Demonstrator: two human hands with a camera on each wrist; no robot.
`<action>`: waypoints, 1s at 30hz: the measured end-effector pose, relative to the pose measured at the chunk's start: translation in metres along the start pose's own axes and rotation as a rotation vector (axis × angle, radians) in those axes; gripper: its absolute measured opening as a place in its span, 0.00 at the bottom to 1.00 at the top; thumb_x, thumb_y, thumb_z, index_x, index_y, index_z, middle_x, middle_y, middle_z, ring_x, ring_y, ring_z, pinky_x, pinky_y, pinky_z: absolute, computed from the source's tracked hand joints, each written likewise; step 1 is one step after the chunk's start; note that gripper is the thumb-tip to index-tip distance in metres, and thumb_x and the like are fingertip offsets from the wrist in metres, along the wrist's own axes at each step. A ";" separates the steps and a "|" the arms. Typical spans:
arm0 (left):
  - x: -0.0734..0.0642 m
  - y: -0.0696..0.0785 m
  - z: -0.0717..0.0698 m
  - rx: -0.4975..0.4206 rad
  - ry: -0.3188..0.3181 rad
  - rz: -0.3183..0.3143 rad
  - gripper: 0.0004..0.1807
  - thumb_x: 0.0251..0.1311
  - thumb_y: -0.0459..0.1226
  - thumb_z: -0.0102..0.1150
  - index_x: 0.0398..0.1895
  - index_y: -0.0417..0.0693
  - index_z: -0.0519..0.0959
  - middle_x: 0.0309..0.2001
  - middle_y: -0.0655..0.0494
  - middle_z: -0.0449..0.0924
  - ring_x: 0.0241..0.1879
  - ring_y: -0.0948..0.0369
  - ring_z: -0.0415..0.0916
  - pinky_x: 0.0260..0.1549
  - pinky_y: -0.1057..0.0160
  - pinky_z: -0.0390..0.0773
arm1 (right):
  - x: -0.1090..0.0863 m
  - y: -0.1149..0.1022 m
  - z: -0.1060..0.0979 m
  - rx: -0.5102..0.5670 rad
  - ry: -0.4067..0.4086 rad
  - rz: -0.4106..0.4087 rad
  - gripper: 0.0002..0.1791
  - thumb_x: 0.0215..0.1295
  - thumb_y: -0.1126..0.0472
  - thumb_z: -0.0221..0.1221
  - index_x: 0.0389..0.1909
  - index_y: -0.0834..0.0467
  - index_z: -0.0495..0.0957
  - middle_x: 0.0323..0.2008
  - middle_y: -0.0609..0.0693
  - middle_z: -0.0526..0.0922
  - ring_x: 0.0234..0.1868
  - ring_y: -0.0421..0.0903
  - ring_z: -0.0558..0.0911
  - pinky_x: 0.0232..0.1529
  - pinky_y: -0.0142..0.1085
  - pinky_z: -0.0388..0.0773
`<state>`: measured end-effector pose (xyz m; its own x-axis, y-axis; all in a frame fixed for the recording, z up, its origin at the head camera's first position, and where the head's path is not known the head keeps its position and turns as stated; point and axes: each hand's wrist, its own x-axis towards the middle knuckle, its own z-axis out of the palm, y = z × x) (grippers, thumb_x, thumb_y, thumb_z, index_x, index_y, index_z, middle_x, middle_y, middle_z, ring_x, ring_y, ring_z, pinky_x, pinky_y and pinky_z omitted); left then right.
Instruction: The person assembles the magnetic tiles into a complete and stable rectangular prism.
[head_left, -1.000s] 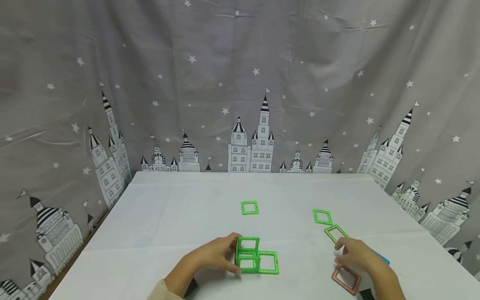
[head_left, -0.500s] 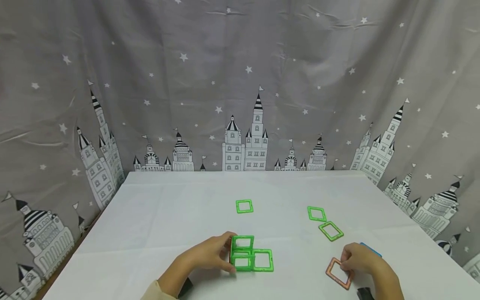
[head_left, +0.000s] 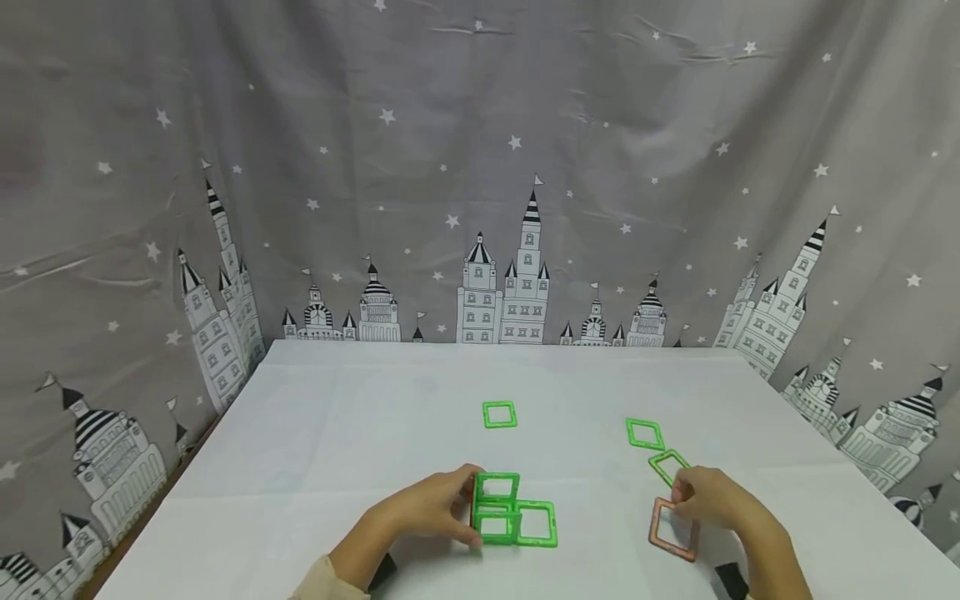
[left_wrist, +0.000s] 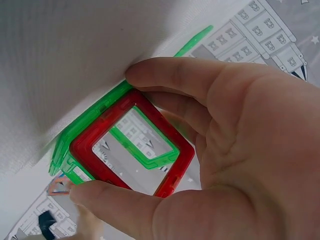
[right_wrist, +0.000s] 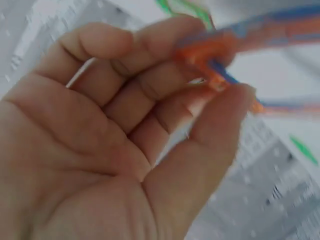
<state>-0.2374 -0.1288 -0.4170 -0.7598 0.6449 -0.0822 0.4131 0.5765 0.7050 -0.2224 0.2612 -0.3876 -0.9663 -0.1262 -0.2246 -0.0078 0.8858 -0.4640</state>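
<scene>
My left hand (head_left: 431, 510) holds the left side of a small build of magnetic square tiles (head_left: 536, 504). Green tiles stand upright in it, and a flat green one extends to the right. In the left wrist view, thumb and fingers span a red tile (left_wrist: 161, 124) on the build's left side. My right hand (head_left: 720, 502) pinches an orange square tile (head_left: 672, 552) by its corner, tilted up near the table. In the right wrist view, blurred blue edging (right_wrist: 305, 12) runs along this orange tile, close against it.
A loose green tile (head_left: 498, 404) lies flat behind the build. Farther right lie two more green tiles, one farther back (head_left: 645, 422) and one (head_left: 660, 472) just beyond my right hand. A grey castle-print curtain (head_left: 375, 208) hangs behind the white table (head_left: 337, 417).
My right hand has come down onto the orange tile, gripped it and tilted it up, shifting it slightly left and away. The blue tile seen beside that hand no longer shows there. My left hand stays put.
</scene>
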 end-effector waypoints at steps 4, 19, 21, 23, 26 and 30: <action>0.001 0.001 0.001 0.003 -0.009 0.004 0.38 0.44 0.45 0.73 0.59 0.47 0.66 0.50 0.54 0.79 0.46 0.64 0.74 0.47 0.64 0.74 | 0.012 -0.034 -0.007 -0.006 0.000 -0.147 0.06 0.55 0.69 0.61 0.34 0.61 0.78 0.28 0.49 0.77 0.31 0.45 0.73 0.32 0.39 0.73; 0.001 0.005 0.001 0.027 0.003 -0.014 0.39 0.44 0.46 0.73 0.60 0.46 0.66 0.49 0.55 0.79 0.47 0.63 0.74 0.49 0.62 0.75 | 0.044 -0.121 0.029 -0.058 -0.014 -0.509 0.06 0.59 0.69 0.60 0.35 0.59 0.83 0.25 0.44 0.79 0.27 0.38 0.71 0.28 0.29 0.69; 0.002 0.005 0.000 0.031 0.003 -0.017 0.40 0.44 0.46 0.74 0.60 0.46 0.66 0.50 0.55 0.79 0.48 0.62 0.74 0.51 0.60 0.74 | 0.043 -0.121 0.031 -0.056 -0.012 -0.505 0.05 0.59 0.68 0.60 0.35 0.59 0.83 0.26 0.44 0.79 0.27 0.38 0.71 0.28 0.29 0.70; 0.002 0.005 0.000 0.031 0.003 -0.014 0.40 0.44 0.46 0.74 0.60 0.45 0.66 0.50 0.55 0.79 0.49 0.62 0.74 0.52 0.60 0.74 | 0.043 -0.121 0.033 -0.050 -0.016 -0.505 0.05 0.59 0.68 0.61 0.35 0.59 0.83 0.26 0.44 0.80 0.27 0.38 0.72 0.29 0.30 0.70; 0.002 0.004 0.001 0.037 0.002 -0.016 0.41 0.44 0.46 0.74 0.60 0.46 0.66 0.49 0.56 0.79 0.49 0.62 0.74 0.52 0.60 0.74 | 0.044 -0.122 0.036 -0.035 -0.031 -0.521 0.05 0.59 0.68 0.60 0.35 0.59 0.82 0.26 0.45 0.80 0.27 0.37 0.72 0.28 0.30 0.70; 0.001 0.003 0.000 0.037 0.003 -0.022 0.40 0.44 0.46 0.74 0.60 0.46 0.66 0.49 0.56 0.79 0.48 0.64 0.74 0.52 0.61 0.74 | 0.044 -0.124 0.038 -0.018 -0.046 -0.542 0.05 0.60 0.68 0.60 0.35 0.60 0.82 0.25 0.47 0.81 0.25 0.36 0.72 0.28 0.30 0.70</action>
<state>-0.2372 -0.1268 -0.4148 -0.7704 0.6305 -0.0947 0.4149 0.6085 0.6764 -0.2543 0.1294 -0.3723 -0.8102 -0.5861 0.0056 -0.5067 0.6955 -0.5094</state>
